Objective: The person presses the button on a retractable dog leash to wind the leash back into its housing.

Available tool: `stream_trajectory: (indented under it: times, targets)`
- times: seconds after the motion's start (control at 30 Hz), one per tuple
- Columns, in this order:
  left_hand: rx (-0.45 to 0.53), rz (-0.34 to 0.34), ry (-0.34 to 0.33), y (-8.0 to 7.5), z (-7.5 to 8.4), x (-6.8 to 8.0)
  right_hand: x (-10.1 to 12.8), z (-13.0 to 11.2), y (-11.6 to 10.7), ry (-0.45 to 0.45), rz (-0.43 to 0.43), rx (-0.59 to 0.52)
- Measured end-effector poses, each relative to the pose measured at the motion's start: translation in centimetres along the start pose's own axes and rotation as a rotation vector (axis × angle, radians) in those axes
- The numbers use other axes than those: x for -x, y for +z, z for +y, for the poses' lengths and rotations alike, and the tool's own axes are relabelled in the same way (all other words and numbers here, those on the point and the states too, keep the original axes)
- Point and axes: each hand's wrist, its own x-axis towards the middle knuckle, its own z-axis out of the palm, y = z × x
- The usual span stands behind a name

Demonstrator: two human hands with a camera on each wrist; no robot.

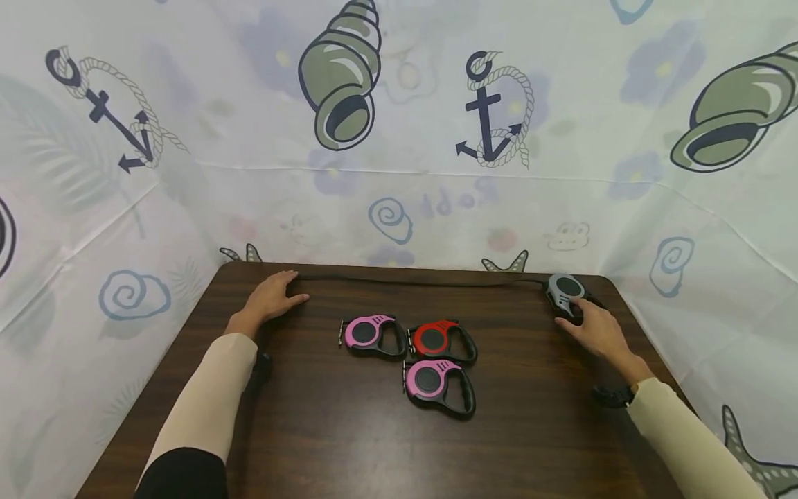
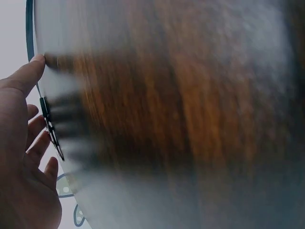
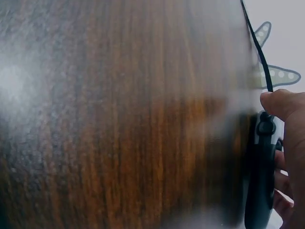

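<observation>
Both my hands rest at the far edge of the dark wooden surface point(image 1: 349, 443), a black leash strap point(image 1: 424, 282) stretched between them.

My left hand point(image 1: 272, 296) lies flat, fingers relaxed, on the strap's end at the far left. My right hand point(image 1: 597, 330) curls its fingers round the grey retractable leash point(image 1: 564, 292) at the far right. Two pink leashes point(image 1: 372, 335) and a red leash point(image 1: 441, 341) sit together mid-surface, well apart from both hands.
</observation>
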Motion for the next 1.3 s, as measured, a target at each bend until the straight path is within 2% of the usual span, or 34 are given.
stream_trajectory:
  times: [0.17, 0.4, 0.6, 0.87, 1.1, 1.3]
  targets:
    - [0.000, 0.036, -0.016, -0.2, -0.4, 0.3, 0.2, 0.1, 0.2, 0.021, 0.007, -0.024]
    - [0.004, 0.069, 0.013, -0.5, -0.9, 0.6, 0.4, 0.4, 0.1, 0.026, 0.054, -0.035]
    - [0.074, 0.075, 0.041, -0.9, -1.1, 1.3, 0.7, 0.8, 0.2, 0.027, 0.061, -0.040]
    - [0.151, 0.089, 0.109, -1.2, -1.6, 1.9, 1.1, 1.5, 0.1, 0.020, 0.081, -0.032]
    - [0.169, 0.096, 0.118, -1.4, -1.9, 2.6, 1.5, 1.8, -0.1, 0.035, 0.061, -0.019]
    - [0.146, 0.100, 0.134, -1.5, -2.2, 3.1, 1.8, 2.3, 0.0, 0.038, 0.032, 0.017]
